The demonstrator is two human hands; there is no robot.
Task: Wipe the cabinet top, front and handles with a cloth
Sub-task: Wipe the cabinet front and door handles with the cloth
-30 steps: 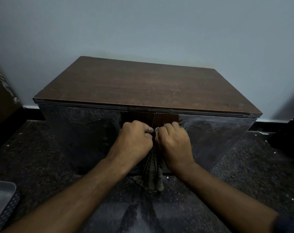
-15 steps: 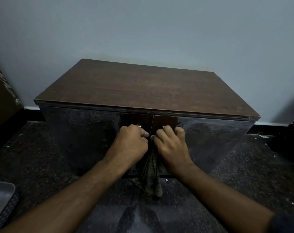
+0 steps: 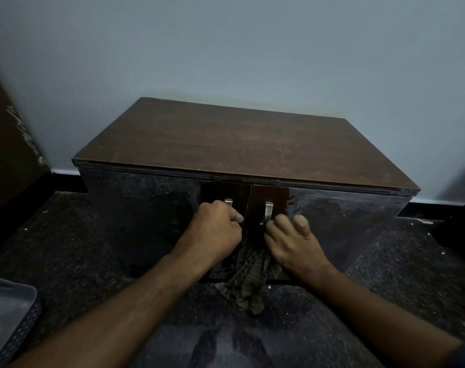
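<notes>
Right hand (image 3: 292,243) slid lower, fingers loosened | left hand (image 3: 215,229) fisted on metal handle (image 3: 228,201) | crumpled cloth (image 3: 250,282) hangs between

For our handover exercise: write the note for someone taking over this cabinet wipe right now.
Left hand: fist closed on the left handle.
Right hand: fingers curled, blurred, at the right handle; grip unclear.
Cloth: hangs between the hands against the cabinet front, down to the floor.
Done: cannot tell; the top shows pale marks.
Left: finish the handles, check the front and top.
</notes>
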